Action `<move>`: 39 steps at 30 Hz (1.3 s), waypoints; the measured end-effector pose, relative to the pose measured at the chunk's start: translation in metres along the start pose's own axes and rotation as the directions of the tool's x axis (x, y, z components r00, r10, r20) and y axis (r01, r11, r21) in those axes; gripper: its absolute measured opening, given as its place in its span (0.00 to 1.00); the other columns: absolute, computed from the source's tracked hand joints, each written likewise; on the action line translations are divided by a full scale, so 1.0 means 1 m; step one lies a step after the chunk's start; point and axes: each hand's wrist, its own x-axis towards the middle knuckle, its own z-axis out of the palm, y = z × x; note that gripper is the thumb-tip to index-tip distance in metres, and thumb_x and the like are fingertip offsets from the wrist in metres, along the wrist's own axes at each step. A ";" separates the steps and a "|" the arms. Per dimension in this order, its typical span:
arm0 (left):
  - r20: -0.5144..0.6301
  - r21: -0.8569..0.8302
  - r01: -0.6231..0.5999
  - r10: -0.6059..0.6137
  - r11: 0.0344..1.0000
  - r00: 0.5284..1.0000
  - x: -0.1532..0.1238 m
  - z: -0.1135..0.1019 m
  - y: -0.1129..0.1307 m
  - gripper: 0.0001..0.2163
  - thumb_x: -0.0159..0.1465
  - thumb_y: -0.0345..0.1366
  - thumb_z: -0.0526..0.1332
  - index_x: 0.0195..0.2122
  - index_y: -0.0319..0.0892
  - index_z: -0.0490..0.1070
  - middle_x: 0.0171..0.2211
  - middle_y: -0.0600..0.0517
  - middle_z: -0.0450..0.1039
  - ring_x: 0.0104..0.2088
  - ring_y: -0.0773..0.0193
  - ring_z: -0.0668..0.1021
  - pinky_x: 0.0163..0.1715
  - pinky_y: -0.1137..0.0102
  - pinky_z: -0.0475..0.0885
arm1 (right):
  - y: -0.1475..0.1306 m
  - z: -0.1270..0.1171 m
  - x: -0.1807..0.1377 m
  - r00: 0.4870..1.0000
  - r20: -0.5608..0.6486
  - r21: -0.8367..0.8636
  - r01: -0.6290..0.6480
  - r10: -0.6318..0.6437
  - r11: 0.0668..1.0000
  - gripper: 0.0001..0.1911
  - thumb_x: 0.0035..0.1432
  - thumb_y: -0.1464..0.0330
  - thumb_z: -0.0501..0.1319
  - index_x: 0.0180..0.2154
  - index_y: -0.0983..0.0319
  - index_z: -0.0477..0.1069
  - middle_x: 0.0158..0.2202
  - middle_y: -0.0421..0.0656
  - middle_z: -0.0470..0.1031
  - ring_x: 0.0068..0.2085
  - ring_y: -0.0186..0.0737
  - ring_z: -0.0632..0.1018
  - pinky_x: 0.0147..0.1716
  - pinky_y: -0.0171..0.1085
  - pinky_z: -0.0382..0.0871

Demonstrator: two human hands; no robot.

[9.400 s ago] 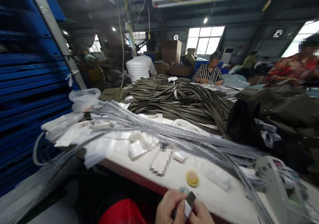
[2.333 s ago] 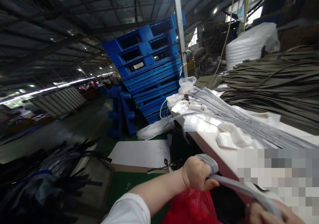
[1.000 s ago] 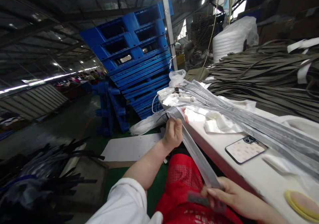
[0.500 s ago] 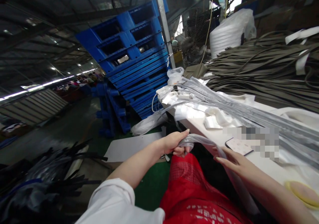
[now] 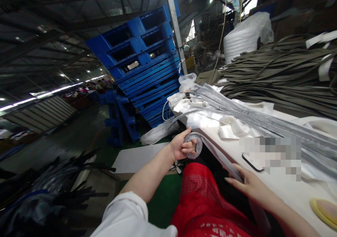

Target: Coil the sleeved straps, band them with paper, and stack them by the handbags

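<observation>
My left hand [image 5: 181, 145] is closed on a small coil of grey translucent strip [image 5: 198, 147], its fingertips hooked into the coil's middle. From the coil the strip [image 5: 214, 153] runs down to the right, away from the table edge. My right hand [image 5: 244, 180] has the strip passing between thumb and fingers, and its loose tail hangs below, partly hidden by the forearm. Beside the right hand, a phone-like flat object with a dark rim [image 5: 252, 162] lies on the white table [image 5: 286, 191], partly covered by a blurred patch.
More grey strips [image 5: 263, 119] and white fabric bands [image 5: 234, 126] lie along the table. Dark olive straps [image 5: 284, 68] are heaped behind. A yellow-rimmed round object [image 5: 325, 212] sits near right. Blue pallets [image 5: 147, 61] stand stacked beyond. Dark strips [image 5: 60, 180] pile up at left.
The left hand has turned, so the coil's round face now shows. The strip between the hands has gone from a raised arch to a straighter, downward run. The right hand has shifted slightly lower.
</observation>
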 end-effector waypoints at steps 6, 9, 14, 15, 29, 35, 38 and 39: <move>-0.048 -0.157 -0.192 0.186 0.969 0.981 -0.006 0.009 0.016 0.30 0.71 0.50 0.41 0.28 0.32 0.73 0.11 0.62 0.48 0.11 0.76 0.54 0.26 0.74 0.71 | 0.003 0.005 0.003 0.999 0.008 -0.073 -0.046 0.047 0.996 0.24 0.63 0.50 0.50 0.45 0.61 0.72 0.27 0.40 0.74 0.30 0.42 0.75 0.33 0.40 0.68; -0.088 -0.214 -0.373 0.362 0.903 0.928 -0.004 0.020 0.023 0.25 0.72 0.46 0.43 0.33 0.33 0.73 0.16 0.59 0.54 0.15 0.74 0.61 0.33 0.72 0.72 | -0.003 0.014 -0.001 0.990 0.127 0.069 -0.072 0.063 0.995 0.26 0.64 0.47 0.50 0.41 0.62 0.73 0.22 0.37 0.69 0.26 0.37 0.70 0.26 0.35 0.64; -0.144 -0.018 -0.694 0.685 0.719 0.714 0.029 0.024 0.017 0.21 0.72 0.44 0.44 0.39 0.35 0.72 0.25 0.53 0.66 0.27 0.69 0.72 0.49 0.65 0.69 | -0.023 0.025 -0.008 0.949 0.306 0.373 -0.195 0.078 0.907 0.25 0.63 0.48 0.53 0.36 0.64 0.72 0.24 0.38 0.69 0.21 0.29 0.65 0.19 0.30 0.56; -0.143 0.089 -0.747 0.751 0.658 0.644 0.037 0.022 0.012 0.19 0.71 0.44 0.46 0.41 0.36 0.71 0.26 0.53 0.67 0.29 0.67 0.73 0.50 0.63 0.68 | -0.028 0.024 -0.010 0.938 0.338 0.436 -0.230 0.078 0.870 0.24 0.63 0.49 0.54 0.35 0.64 0.71 0.23 0.38 0.70 0.20 0.28 0.64 0.19 0.30 0.55; 0.304 0.950 -0.311 0.161 0.019 0.939 0.044 0.012 -0.084 0.23 0.67 0.52 0.50 0.22 0.42 0.67 0.17 0.54 0.62 0.22 0.66 0.69 0.29 0.72 0.63 | -0.022 -0.035 -0.021 0.977 0.097 0.210 -0.206 0.189 0.956 0.21 0.62 0.51 0.54 0.38 0.62 0.73 0.30 0.43 0.76 0.28 0.38 0.73 0.26 0.34 0.64; 0.248 0.668 0.090 -0.335 0.739 0.909 0.045 -0.001 -0.075 0.32 0.68 0.57 0.40 0.26 0.37 0.72 0.09 0.57 0.59 0.11 0.68 0.64 0.21 0.72 0.65 | -0.016 -0.034 -0.018 0.999 0.046 -0.350 0.004 0.013 0.937 0.20 0.66 0.53 0.50 0.43 0.58 0.74 0.40 0.46 0.78 0.39 0.46 0.76 0.41 0.41 0.68; 0.334 0.397 0.216 -0.360 0.892 0.871 0.051 -0.003 -0.078 0.36 0.69 0.56 0.33 0.25 0.36 0.72 0.07 0.58 0.55 0.09 0.69 0.62 0.25 0.70 0.70 | -0.020 -0.020 -0.020 0.995 0.098 -0.239 0.030 -0.007 0.971 0.21 0.67 0.52 0.48 0.42 0.59 0.71 0.34 0.43 0.77 0.34 0.42 0.76 0.36 0.38 0.68; 0.363 0.320 0.231 -0.344 0.919 0.866 0.053 -0.001 -0.080 0.38 0.69 0.55 0.31 0.26 0.35 0.73 0.07 0.58 0.55 0.09 0.69 0.62 0.26 0.70 0.71 | -0.020 -0.013 -0.021 0.994 0.101 -0.174 0.048 -0.031 0.984 0.21 0.67 0.52 0.47 0.41 0.60 0.71 0.32 0.42 0.76 0.33 0.42 0.75 0.35 0.37 0.68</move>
